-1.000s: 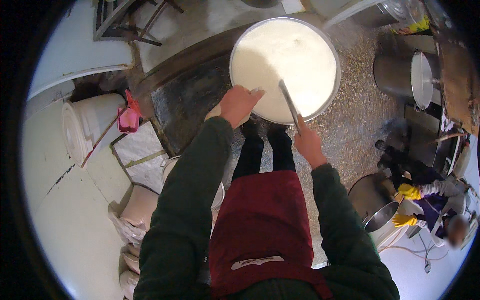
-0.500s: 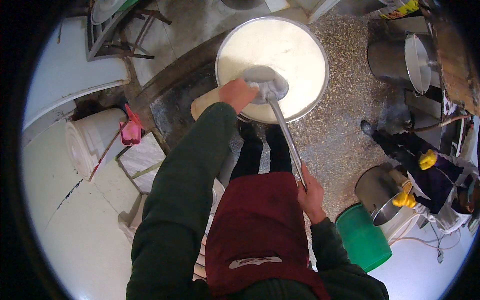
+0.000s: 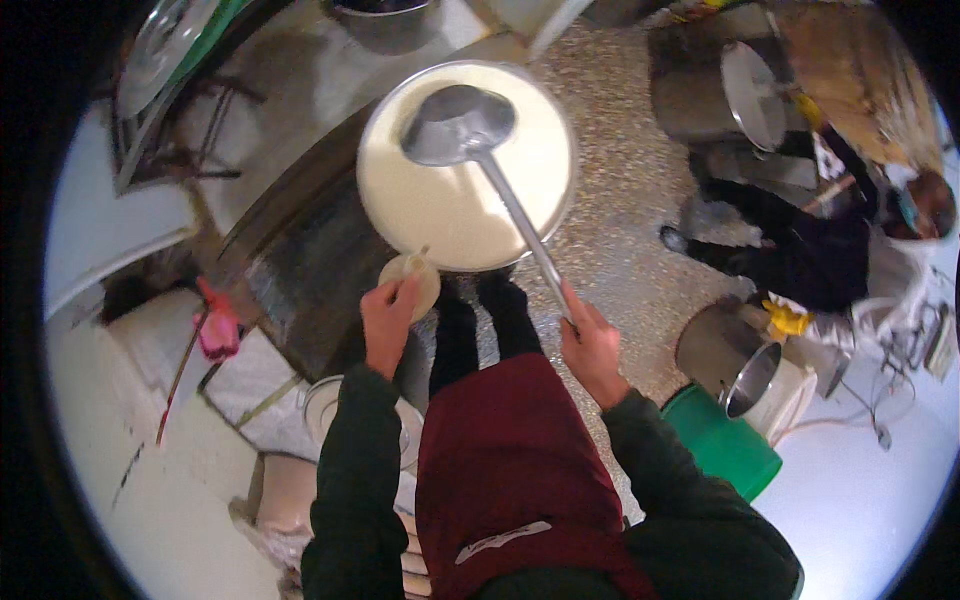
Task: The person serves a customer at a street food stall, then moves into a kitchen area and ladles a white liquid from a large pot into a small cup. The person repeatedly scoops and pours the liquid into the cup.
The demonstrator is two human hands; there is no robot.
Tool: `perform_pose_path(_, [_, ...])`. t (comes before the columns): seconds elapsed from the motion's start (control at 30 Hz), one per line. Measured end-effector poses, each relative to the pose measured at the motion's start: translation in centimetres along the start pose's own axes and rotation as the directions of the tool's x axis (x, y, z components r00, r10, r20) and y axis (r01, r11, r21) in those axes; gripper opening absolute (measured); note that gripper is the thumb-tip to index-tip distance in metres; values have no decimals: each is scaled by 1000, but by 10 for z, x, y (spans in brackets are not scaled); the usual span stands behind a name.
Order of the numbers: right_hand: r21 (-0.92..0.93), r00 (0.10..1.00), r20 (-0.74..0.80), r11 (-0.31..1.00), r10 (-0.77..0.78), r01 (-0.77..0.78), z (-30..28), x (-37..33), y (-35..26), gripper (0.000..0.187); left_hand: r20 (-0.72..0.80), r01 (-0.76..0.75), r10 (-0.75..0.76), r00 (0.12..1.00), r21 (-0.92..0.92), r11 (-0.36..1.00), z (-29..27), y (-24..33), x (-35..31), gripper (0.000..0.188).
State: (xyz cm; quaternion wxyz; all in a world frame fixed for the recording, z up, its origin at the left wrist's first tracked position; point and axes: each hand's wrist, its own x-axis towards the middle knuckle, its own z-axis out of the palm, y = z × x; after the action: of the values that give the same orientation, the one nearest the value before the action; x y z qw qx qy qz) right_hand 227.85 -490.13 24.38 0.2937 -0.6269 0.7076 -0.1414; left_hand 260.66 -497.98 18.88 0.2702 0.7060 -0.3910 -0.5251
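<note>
My right hand (image 3: 592, 345) is wrapped round the long handle of a large metal ladle (image 3: 458, 125). The ladle's wide bowl is over the far left part of a big round metal pot (image 3: 572, 170), above pale cream-coloured liquid (image 3: 520, 215). Whether the bowl touches the liquid is hard to tell. My left hand (image 3: 388, 318) is closed with fingertips together, at a round beige thing (image 3: 420, 290) beside the pot's near left edge. What the fingers hold, if anything, is too blurred to make out.
At right a co-worker (image 3: 825, 250) with yellow gloves is among metal pots (image 3: 690, 85). A green bin (image 3: 720, 445) stands near right. At left are a pink dustpan (image 3: 217, 325) and a white-lidded bucket (image 3: 322, 408). A metal-framed stand (image 3: 205, 130) is far left.
The ladle bowl has moved away from me and left in the pot. My left hand has come off it, back to the beige thing. The co-worker has raised one glove to the farther pot.
</note>
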Motion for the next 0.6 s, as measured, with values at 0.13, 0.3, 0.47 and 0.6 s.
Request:
perform_pose_path(0.13, [-167,1000,-12,986,-4,2,24,55,-1,71,18,57,-56,998,-72,996,8,-9,-22,45])
perform_pose_path(0.3, [-262,998,55,965,36,-20,47,104,-9,69,13,67,-66,998,-81,994,4,-18,-46,45])
perform_pose_path(0.47, [-427,983,172,904,71,9,59,149,-18,67,-14,-12,12,1000,-33,999,-9,-29,-64,41])
perform_pose_path(0.6, [-425,966,253,902,44,71,70,194,-14,63,-86,-7,12,996,54,998,-17,-28,-73,38])
